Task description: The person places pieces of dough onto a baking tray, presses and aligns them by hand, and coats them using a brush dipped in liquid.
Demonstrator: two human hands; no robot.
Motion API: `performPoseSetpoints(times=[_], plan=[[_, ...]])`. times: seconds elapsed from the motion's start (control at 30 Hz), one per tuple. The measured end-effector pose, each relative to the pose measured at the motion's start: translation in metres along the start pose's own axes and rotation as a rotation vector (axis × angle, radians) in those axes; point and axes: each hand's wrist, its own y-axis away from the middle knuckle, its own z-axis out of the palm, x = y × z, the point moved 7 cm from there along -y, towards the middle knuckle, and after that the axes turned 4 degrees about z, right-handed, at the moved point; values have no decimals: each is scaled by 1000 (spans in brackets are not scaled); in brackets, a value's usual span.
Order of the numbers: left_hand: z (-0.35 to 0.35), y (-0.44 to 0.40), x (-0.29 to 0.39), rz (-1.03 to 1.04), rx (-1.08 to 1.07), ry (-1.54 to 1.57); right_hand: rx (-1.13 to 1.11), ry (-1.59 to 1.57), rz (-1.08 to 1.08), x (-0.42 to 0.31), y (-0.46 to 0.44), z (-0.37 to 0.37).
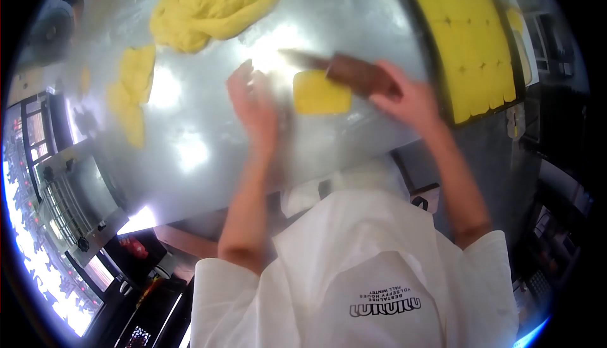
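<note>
My right hand [411,98] is closed around a brown, flat-sided tool [357,75], blurred by motion; I cannot make out its exact kind. A thin dark streak reaches left from its far end. Just below the tool lies a rectangular yellow dough piece [321,95] with rounded corners, its upper right corner partly covered. My left hand [253,98] hovers over the metal table to the left of that piece, apart from it. Its fingers are somewhat blurred and spread, with nothing visible in them.
A large yellow dough mass [218,6] rests on the metal table [190,104] at the back. Smaller dough scraps [134,85] lie on the left. On the right stands a dark-edged tray [436,51] of yellow dough pieces [471,38] in close rows.
</note>
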Motion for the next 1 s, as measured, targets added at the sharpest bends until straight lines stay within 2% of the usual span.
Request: performPoseSetpoints(times=[0.07,0.1,0.13,0.23,0.3,0.33,0.43,0.47,0.57,0.63,0.67,0.73,0.87,0.97,1.0], plan=[[12,-3,-27,321,-294,-417,-176,115,-106,-23,-2,20],[26,-2,-39,482,-439,-627,-173,132,-131,-27,-10,29],[38,-6,-38,333,-444,-638,-168,148,-154,-29,-20,40],[38,-21,-13,272,-425,-651,-75,131,-165,-28,-40,48],[36,-10,-28,377,-365,-568,-48,165,-153,-32,-38,44],[31,-1,-33,401,-353,-563,-138,274,-106,-30,-27,49],[27,16,-42,398,-314,-498,-99,285,-252,-36,-2,51],[30,13,-40,395,-313,-520,-64,186,-222,-35,-4,50],[35,-2,-28,359,-401,-605,-101,111,44,-25,-40,45],[36,-1,-37,351,-425,-604,-46,163,-94,-21,-34,49],[31,13,-60,355,-367,-555,-39,230,-176,-22,-16,52],[22,32,-57,308,-374,-544,-9,315,-313,-33,11,53],[31,11,-54,69,-498,-544,-148,-12,-23,-25,-15,40],[26,-27,-28,-48,-387,-72,27,-70,171,14,-45,19],[31,-28,-27,116,-367,-78,178,-214,111,20,-44,8]])
